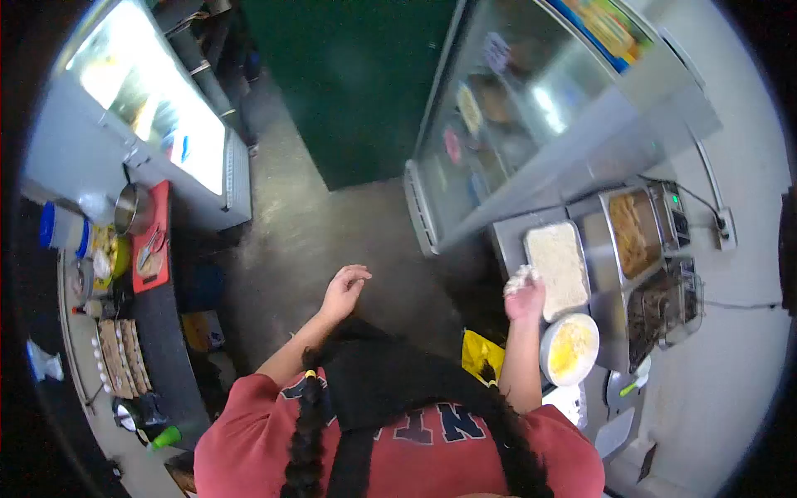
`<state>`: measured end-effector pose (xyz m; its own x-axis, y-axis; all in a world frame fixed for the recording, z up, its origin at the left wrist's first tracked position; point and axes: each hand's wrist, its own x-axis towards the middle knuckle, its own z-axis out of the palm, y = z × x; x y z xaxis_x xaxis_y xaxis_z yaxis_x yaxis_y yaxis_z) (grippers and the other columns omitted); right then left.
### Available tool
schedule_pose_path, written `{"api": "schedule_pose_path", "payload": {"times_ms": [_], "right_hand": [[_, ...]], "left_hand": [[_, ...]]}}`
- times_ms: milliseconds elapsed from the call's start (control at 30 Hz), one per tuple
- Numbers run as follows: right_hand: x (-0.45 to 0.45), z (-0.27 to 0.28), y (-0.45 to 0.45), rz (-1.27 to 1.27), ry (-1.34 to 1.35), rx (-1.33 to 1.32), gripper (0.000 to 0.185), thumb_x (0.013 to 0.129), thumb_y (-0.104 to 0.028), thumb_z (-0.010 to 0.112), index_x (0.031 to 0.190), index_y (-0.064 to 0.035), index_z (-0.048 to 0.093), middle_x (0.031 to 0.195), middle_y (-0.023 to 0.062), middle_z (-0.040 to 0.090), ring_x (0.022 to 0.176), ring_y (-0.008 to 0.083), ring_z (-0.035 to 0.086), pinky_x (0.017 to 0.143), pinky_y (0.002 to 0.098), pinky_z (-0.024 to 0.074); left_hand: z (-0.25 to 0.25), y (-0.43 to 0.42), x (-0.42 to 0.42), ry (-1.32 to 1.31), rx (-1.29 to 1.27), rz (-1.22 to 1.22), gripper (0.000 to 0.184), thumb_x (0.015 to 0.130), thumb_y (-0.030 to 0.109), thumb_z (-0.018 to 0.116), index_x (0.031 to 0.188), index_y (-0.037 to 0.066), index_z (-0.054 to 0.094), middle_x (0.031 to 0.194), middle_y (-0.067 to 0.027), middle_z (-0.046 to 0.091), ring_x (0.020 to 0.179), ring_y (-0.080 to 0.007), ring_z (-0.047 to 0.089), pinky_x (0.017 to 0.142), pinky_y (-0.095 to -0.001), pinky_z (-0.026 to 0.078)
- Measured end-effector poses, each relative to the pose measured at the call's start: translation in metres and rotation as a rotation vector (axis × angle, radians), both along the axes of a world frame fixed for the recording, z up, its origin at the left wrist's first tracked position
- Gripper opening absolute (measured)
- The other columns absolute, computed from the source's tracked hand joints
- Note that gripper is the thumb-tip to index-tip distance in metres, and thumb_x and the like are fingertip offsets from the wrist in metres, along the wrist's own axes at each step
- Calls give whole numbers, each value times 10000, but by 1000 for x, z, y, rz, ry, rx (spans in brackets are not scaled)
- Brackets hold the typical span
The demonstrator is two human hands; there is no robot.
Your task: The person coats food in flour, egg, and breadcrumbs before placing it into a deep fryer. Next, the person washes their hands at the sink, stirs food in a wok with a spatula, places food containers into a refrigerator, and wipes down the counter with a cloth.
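My left hand hangs over the floor in front of my body, empty, with its fingers apart and slightly bent. My right hand is at the left edge of a tray of white, flour-like coating. White clumps cling to its fingers, which look loosely spread; I make out no separate item in them. Close below that hand stands a white bowl with a yellow, egg-like liquid in it.
Right of the tray stands a double metal fryer with a wire basket. A glass-door fridge rises ahead right, another fridge ahead left. The left counter bears a red cutting board, a metal bowl and egg trays.
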<state>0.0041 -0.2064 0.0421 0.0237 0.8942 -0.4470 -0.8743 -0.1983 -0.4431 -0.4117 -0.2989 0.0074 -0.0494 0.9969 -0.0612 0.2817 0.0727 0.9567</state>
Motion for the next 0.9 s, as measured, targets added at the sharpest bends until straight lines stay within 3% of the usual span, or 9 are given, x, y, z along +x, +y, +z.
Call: {"api": "schedule_pose_path", "payload": {"times_ms": [67,100,167,300,400,633,767,900], "right_hand": [[-72,2,3,216,100,-17,116,884,-203,576,885,-88,590,758,18,591,567,131,498,490,264,420],[-115,9,5,313,149,-50,119,881,-201,579,900,-83,588,757,21,589,572,131,498,492,265,418],[-197,11,13,501,174,-82,116,875,-191,586,926,-87,581,764,20,582,577,131,490,497,269,416],[-362,-2,44,680,97,-173,89,879,-187,562,916,-108,582,765,11,570,581,130,472,495,276,386],[-487,1,69,797,197,-174,95,890,-190,539,910,-110,584,756,7,567,585,131,473,497,280,389],[-702,33,145,976,138,-8,136,909,-227,527,906,-99,572,756,-5,541,594,123,463,516,269,392],[-790,41,227,942,280,-8,113,899,-204,557,907,-100,599,779,0,567,610,122,460,531,252,409],[-868,51,327,839,275,-6,135,880,-219,563,858,-90,597,670,2,532,542,150,451,510,291,374]], "left_hand": [[-5,-6,-40,-209,-67,147,175,903,21,549,1056,22,636,1097,-23,623,946,-113,572,845,-264,456],[0,-7,-63,-210,-57,177,175,903,21,549,1056,22,636,1097,-23,623,946,-113,572,845,-264,456],[16,-5,-109,-473,-148,262,185,922,61,545,1082,37,636,1045,-3,628,920,-91,558,819,-254,457],[46,-4,-216,-514,-103,351,194,934,99,539,1099,46,627,981,0,627,856,-87,561,779,-246,463],[46,-6,-311,-510,-53,384,193,928,89,539,1098,49,623,978,5,629,856,-87,570,777,-241,465],[50,20,-485,-449,-201,545,184,914,69,525,1067,73,625,1020,2,631,936,-90,589,796,-258,469],[43,77,-552,-515,-229,637,164,908,78,533,1041,85,629,1003,14,626,932,-82,583,781,-248,458],[34,157,-605,-600,-250,688,151,902,77,548,1028,87,630,976,27,620,916,-75,579,765,-243,448]]}}
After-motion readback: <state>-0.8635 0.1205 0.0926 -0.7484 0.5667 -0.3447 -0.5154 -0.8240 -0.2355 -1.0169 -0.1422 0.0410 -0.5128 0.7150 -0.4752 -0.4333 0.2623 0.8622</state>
